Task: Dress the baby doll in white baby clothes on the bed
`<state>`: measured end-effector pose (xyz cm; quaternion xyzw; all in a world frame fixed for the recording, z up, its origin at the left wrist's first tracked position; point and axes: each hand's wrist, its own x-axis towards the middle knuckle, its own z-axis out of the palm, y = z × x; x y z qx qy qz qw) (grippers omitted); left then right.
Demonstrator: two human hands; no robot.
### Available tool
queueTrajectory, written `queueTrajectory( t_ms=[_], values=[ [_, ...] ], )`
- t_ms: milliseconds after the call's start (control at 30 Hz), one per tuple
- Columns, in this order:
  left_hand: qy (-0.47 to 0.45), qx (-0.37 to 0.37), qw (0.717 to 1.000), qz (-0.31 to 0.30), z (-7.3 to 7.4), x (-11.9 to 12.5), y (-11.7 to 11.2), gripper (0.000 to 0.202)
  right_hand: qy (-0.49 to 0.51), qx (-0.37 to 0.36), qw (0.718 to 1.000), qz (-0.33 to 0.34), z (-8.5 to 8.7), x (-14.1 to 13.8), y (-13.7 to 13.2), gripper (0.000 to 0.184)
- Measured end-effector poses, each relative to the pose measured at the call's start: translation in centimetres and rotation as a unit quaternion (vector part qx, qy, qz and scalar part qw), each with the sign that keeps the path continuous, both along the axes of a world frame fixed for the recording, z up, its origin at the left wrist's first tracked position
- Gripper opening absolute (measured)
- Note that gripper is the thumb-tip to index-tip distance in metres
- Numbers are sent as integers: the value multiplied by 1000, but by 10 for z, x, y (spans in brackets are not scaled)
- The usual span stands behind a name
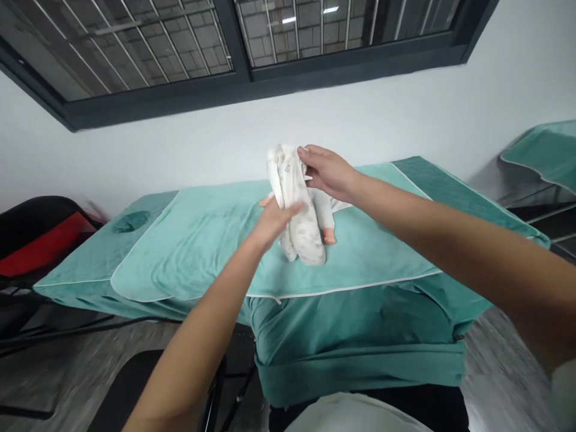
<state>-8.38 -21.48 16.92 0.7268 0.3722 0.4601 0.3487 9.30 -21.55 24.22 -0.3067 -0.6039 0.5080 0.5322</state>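
A small white printed baby garment [300, 222], gathered lengthwise, hangs upright between my two hands above the bed. My right hand [327, 170] pinches its upper edge between thumb and fingers. Lower on the left side, my left hand [275, 221] is around the cloth, its thumb across the front and slightly blurred; its other fingers are partly hidden. Behind the held cloth, another white garment [323, 210] lies on the bed, with an orange cuff [329, 236] showing. Most of that garment is covered from view.
A green-covered massage bed [202, 240] stretches across the view, with a face hole [131, 221] at its left end. A black-and-red chair [45, 240] stands at left, a black seat [130, 384] below. A barred window [243, 72] is above; another green-covered surface [546, 150] is at right.
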Motion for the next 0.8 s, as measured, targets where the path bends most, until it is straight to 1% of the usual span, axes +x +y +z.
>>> queueTrajectory(
  t_ms=[33, 67, 100, 133, 167, 200, 233, 267, 300, 367, 400, 433, 467, 533, 567, 600, 633, 667, 700, 767, 800],
  values=[
    [22, -40, 999, 8, -18, 0, 3, 44, 23, -11, 1000, -15, -9, 0, 15, 48],
    [30, -69, 997, 28, -32, -1, 5, 42, 39, -26, 998, -33, -19, 1, 28, 43],
    [23, -72, 995, 59, -42, -2, 6, 40, 44, -48, 996, -53, -30, 3, 41, 37],
    [15, -50, 994, 91, -48, -4, 6, 39, 36, -79, 993, -74, -42, 5, 51, 30],
    [3, -11, 992, 126, -51, -6, 7, 39, 14, -113, 989, -93, -54, 8, 58, 25],
    [-10, 32, 987, 156, -50, -8, 8, 39, -19, -151, 983, -102, -67, 10, 63, 21],
    [-21, 65, 982, 179, -47, -10, 10, 39, -50, -184, 977, -99, -79, 12, 67, 19],
    [-29, 79, 977, 198, -43, -12, 15, 37, -84, -210, 971, -79, -90, 14, 68, 19],
    [-33, 75, 973, 217, -40, -13, 20, 33, -124, -228, 965, -44, -100, 16, 70, 21],
    [-32, 31, 966, 255, -38, -16, 37, 25, -220, -232, 946, 42, -115, 19, 74, 24],
    [-30, 1, 962, 272, -41, -16, 47, 23, -261, -220, 938, 68, -121, 22, 79, 25],
    [-29, -36, 958, 283, -46, -15, 58, 21, -291, -198, 933, 75, -124, 24, 85, 25],
    [-25, -82, 956, 282, -53, -14, 68, 19, -309, -166, 935, 52, -127, 27, 93, 23],
    [-4, -159, 951, 266, -68, -8, 84, 19, -315, -91, 943, -51, -132, 35, 115, 18],
    [16, -169, 951, 259, -74, -4, 89, 21, -317, -51, 940, -113, -134, 40, 127, 20],
    [35, -157, 954, 253, -80, 2, 93, 26, -324, -13, 929, -175, -137, 45, 139, 25],
    [48, -134, 959, 243, -84, 9, 94, 31, -335, 22, 913, -233, -140, 50, 152, 35],
    [53, -113, 966, 227, -86, 16, 95, 34, -349, 46, 894, -277, -143, 56, 164, 46],
    [47, -117, 972, 200, -87, 23, 95, 36, -368, 59, 876, -307, -147, 62, 176, 57],
    [22, -196, 969, 152, -88, 37, 98, 35, -409, 56, 848, -333, -154, 72, 202, 73],
    [5, -235, 962, 140, -88, 42, 101, 31, -423, 38, 843, -331, -157, 77, 215, 78]
  ],
)
